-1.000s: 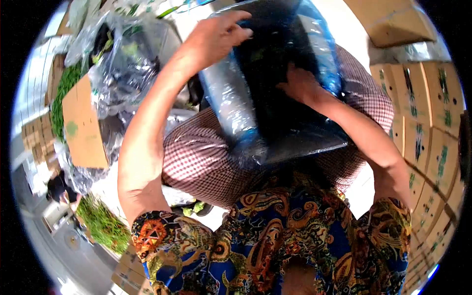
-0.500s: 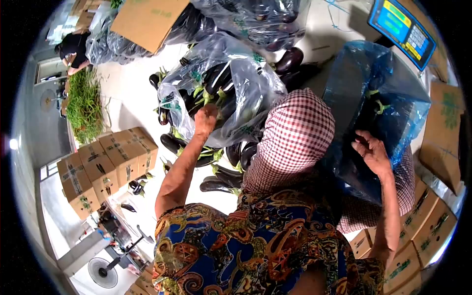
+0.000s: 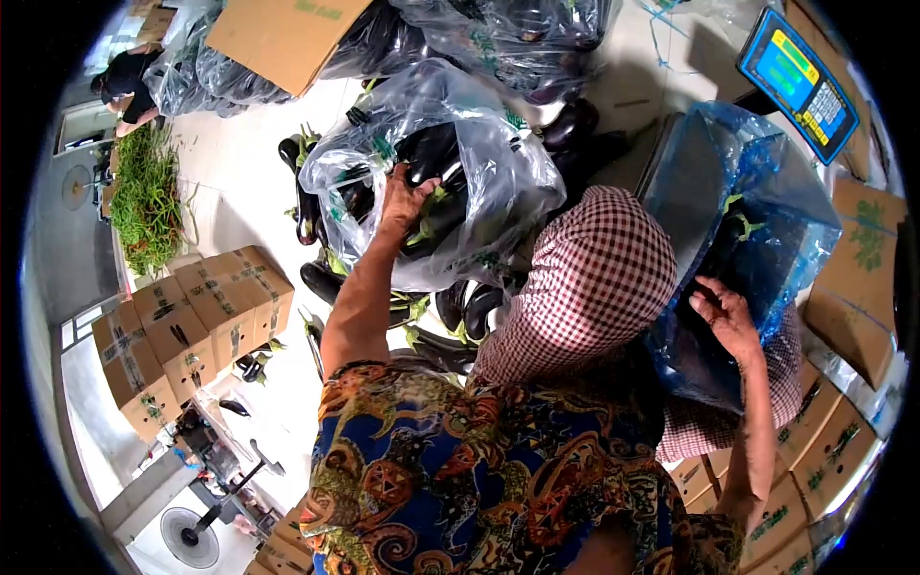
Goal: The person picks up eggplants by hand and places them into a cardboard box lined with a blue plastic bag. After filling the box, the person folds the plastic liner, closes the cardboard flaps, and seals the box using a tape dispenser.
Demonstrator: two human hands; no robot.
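Over the clear plastic bag of dark eggplants, my left hand reaches in with its fingers apart, touching the eggplants. One eggplant with a green cap lies beside its thumb. On my right, my right hand is inside a blue plastic bag, its fingers bent around the lower end of a dark eggplant. That eggplant's green stem end points away from me. The deeper contents of the blue bag are too dark to make out.
Loose eggplants lie around the clear bag. A scale display stands at upper right. Stacked cartons are at left, and flat cardboard lies on bags behind. Green peppers and another person are far left.
My left hand has moved slightly up within the clear bag, and its fingers have spread from a closed grip. My right hand has stayed in the blue bag; the whole view has shifted.
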